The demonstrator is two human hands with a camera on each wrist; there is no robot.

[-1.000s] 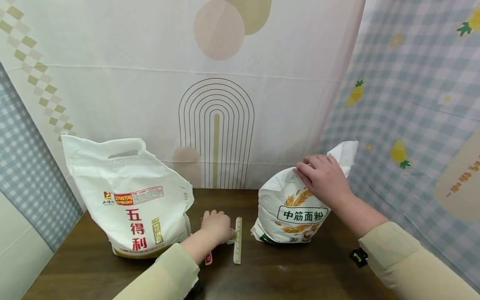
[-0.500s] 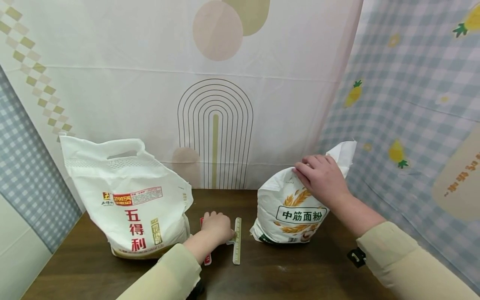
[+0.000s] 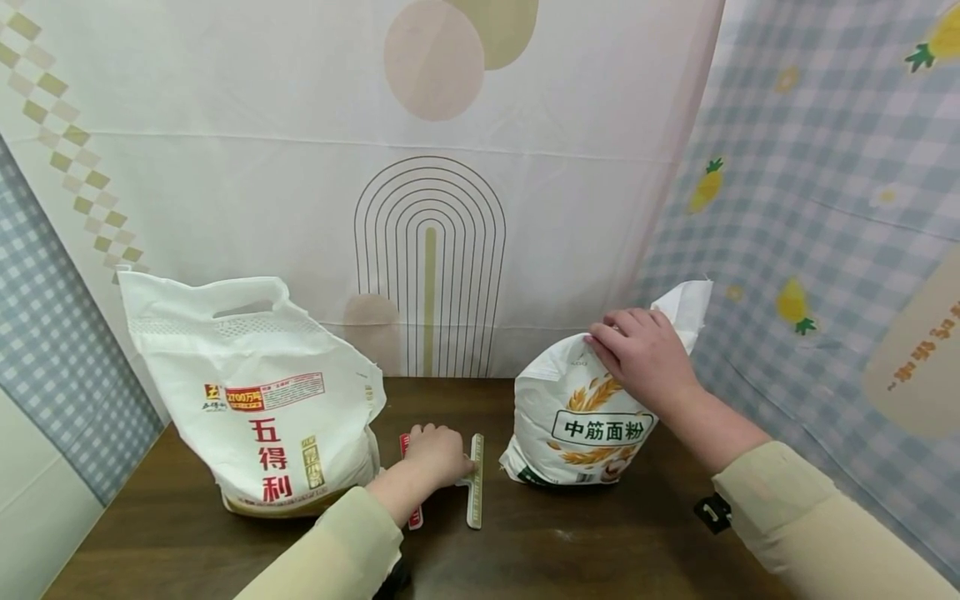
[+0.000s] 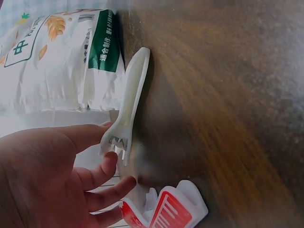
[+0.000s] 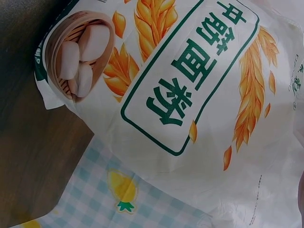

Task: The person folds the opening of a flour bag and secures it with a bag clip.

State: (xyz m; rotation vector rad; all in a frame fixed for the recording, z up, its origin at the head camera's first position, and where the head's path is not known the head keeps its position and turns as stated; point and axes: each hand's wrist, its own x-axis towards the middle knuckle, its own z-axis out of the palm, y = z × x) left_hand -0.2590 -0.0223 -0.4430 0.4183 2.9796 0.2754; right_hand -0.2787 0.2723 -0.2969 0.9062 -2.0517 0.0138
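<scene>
My left hand [image 3: 433,455] is low over the table between two flour bags. Its thumb and index finger pinch the handle end of a pale green and white bag clip [image 4: 132,92], whose long bar [image 3: 476,483] lies toward the right. Beside the other fingers lies a red and white bag clip [image 4: 176,209], partly hidden by the hand in the head view. My right hand [image 3: 643,354] grips the gathered top of the smaller white flour bag [image 3: 600,429], which has wheat ears and green lettering. In the right wrist view that bag's printed front fills most of the picture.
A larger white flour bag [image 3: 277,417] with red lettering and a cut-out handle stands upright on the left. Both bags stand on a dark brown wooden table [image 3: 570,550]. Behind hangs a patterned white cloth [image 3: 300,200], with blue checked cloth [image 3: 840,250] on the right.
</scene>
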